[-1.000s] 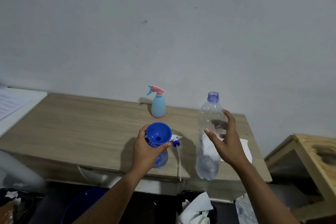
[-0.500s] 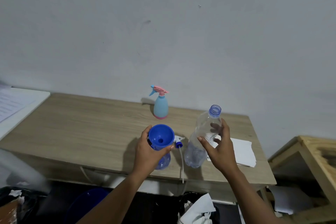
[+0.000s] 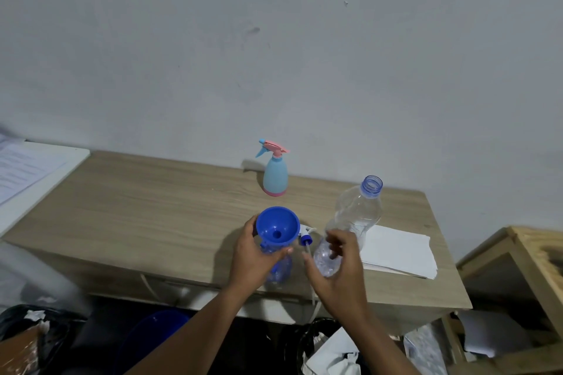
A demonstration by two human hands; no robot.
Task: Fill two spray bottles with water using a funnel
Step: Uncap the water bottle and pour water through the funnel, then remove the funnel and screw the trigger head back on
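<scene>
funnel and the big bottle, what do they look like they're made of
Funnel: opaque blue plastic, probably; smooth moulded bowl with an even, slightly glossy colour.
Big bottle: thin clear plastic, likely; the table shows through its ribbed wall, and its threaded neck is tinted blue.

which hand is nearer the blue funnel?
Left. The left hand wraps the bottle neck right under the blue funnel, touching its rim. The right hand grips the clear water bottle beside it.
</scene>
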